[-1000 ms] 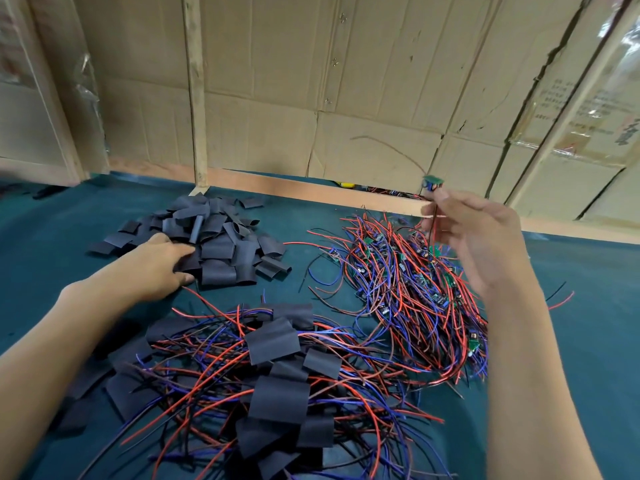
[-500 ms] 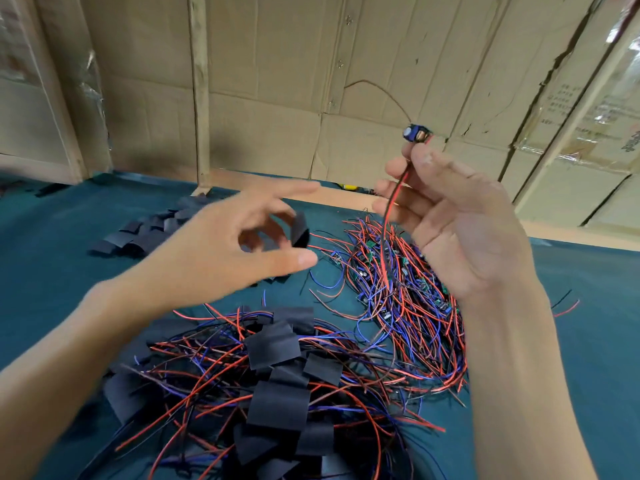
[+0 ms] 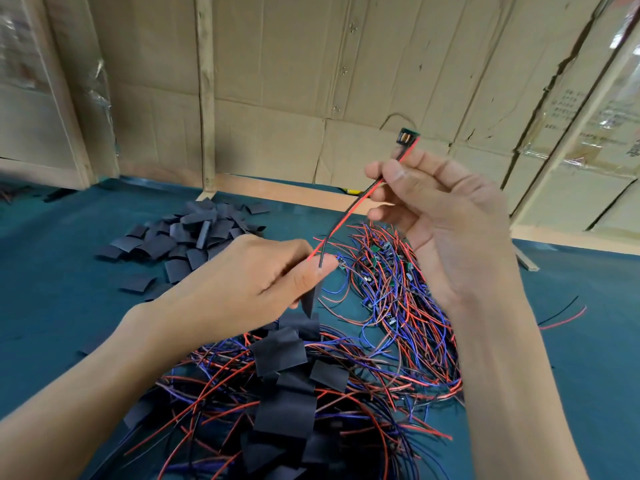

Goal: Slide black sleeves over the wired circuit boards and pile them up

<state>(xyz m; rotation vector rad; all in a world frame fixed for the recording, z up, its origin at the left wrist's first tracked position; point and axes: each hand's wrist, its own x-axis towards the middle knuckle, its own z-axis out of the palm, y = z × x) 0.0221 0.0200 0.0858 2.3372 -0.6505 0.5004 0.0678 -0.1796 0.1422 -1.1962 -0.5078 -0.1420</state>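
Clearly, the left hand (image 3: 263, 282) pinching the black sleeve (image 3: 309, 299) could miss the splayed red-and-black wire pair (image 3: 349, 213), gripped in the right hand (image 3: 446, 223) below the circuit board (image 3: 408, 137).

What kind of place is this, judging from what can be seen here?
Probably a small hand-assembly workshop for electronics. A green-covered workbench holds a heap of cut black sleeves and a tangle of wired circuit boards, and flattened cardboard on wooden framing walls the bench in.
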